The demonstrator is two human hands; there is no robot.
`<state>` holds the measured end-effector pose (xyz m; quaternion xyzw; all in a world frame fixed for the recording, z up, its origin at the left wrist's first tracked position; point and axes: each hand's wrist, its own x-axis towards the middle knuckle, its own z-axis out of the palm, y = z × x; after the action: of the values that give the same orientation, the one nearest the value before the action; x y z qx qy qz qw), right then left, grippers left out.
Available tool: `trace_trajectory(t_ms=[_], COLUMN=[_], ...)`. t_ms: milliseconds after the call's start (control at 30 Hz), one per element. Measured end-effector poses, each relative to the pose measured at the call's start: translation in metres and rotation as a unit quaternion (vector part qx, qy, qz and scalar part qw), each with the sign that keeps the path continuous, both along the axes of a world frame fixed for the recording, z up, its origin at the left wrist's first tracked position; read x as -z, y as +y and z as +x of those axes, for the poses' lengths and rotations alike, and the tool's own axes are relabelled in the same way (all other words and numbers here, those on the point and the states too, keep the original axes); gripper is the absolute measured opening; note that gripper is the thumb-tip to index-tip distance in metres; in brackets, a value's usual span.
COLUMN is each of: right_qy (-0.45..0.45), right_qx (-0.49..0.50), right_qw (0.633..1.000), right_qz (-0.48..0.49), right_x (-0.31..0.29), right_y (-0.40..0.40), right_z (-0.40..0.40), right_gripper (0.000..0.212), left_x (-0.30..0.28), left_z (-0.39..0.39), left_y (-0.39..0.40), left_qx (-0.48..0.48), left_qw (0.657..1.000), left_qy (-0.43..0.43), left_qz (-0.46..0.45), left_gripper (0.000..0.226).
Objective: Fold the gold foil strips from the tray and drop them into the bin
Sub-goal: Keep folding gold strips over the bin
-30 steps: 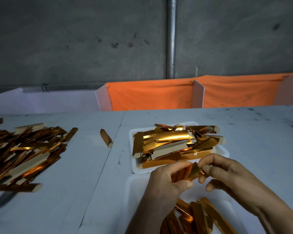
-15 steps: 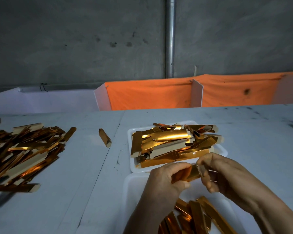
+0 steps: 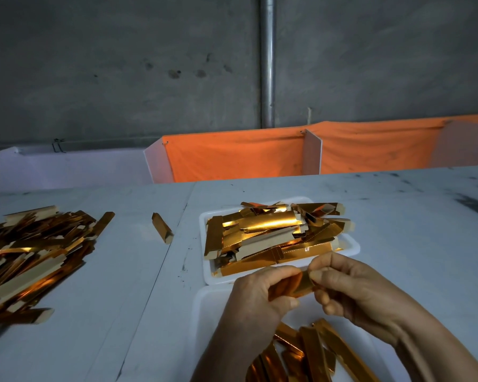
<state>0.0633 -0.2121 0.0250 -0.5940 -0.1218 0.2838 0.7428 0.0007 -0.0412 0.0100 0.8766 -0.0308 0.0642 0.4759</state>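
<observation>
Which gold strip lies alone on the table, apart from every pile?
The short gold strip between the big loose pile at left and the white tray. It touches neither; all others are heaped, binned or held.

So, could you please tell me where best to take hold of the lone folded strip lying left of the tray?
Pinch the lone folded strip at mid-length across its narrow width, coming from above: it lies flat, apart from both heaps, its long sides free.

Both hands meet above the bin (image 3: 204, 304).
Left hand (image 3: 255, 295) and right hand (image 3: 351, 288) pinch one strip (image 3: 298, 283), fingers curled.
</observation>
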Motion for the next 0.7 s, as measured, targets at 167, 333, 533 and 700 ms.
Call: trace_trajectory(t_ms=[167, 333, 533, 700], right_qy=[-0.013, -0.016, -0.047, -0.121], right_qx=[-0.002, -0.001, 0.004, 0.000], right_qw=[0.999, 0.998, 0.995, 0.983], right_qz=[-0.049, -0.064, -0.088, -0.140], right_x=[0.0012, 0.0013, 0.0038, 0.0045], right_y=[0.0000, -0.0014, -0.0017, -0.0015], right_z=[0.0001, 0.0021, 0.0017, 0.0014], right_gripper=[0.008, 0.011, 0.011, 0.011], left_x=[0.0006, 0.0004, 0.0029, 0.0022], left_z=[-0.0001, -0.0002, 0.0005, 0.0001], left_y=[-0.0004, 0.0000, 0.0015, -0.0015], left_qx=[0.003, 0.004, 0.006, 0.002], left_qw=[1.000, 1.000, 1.000, 0.999], left_qy=[0.003, 0.014, 0.011, -0.014], left_qz=[0.014, 0.006, 0.006, 0.043], left_gripper=[0.048, 0.047, 0.049, 0.039])
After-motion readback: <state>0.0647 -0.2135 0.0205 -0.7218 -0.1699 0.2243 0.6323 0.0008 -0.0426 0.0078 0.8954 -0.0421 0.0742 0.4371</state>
